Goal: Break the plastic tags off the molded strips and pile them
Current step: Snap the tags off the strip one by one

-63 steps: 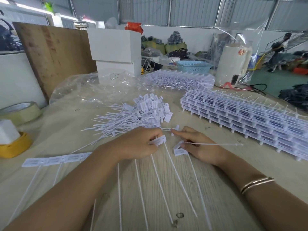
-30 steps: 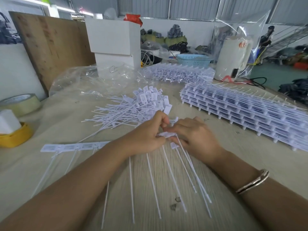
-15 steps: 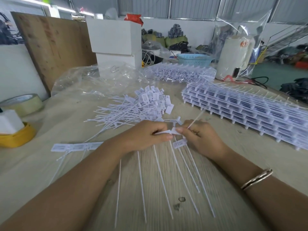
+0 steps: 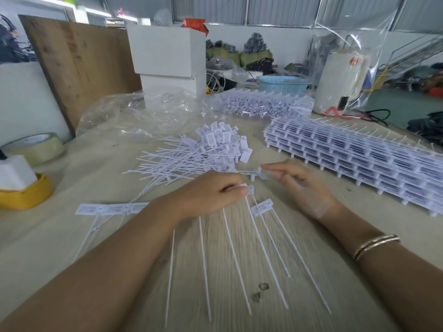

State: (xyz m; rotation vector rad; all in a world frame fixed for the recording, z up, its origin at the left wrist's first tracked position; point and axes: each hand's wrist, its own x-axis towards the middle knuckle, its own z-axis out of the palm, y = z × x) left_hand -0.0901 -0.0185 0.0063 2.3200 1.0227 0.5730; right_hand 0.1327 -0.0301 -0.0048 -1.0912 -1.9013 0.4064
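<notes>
My left hand (image 4: 211,192) grips the head end of a white molded strip (image 4: 110,208), whose thin tails fan toward me across the wooden table (image 4: 239,271). My right hand (image 4: 299,185) is blurred and pinches a single white tag (image 4: 261,172) by its flat head, just in front of the pile of loose tags (image 4: 206,152). One separate tag (image 4: 262,207) lies flat between my hands. Part of the strip under my left hand is hidden.
Stacked whole strips (image 4: 347,159) fill the right side, with more (image 4: 259,104) behind them. Crumpled clear plastic (image 4: 134,116) lies at the back left, near white boxes (image 4: 167,53). A tape roll (image 4: 33,147) and a yellow dispenser (image 4: 24,190) sit at the left edge.
My right hand has pulled away from my left and moved up toward the pile with one tag. My left hand stays on the strip.
</notes>
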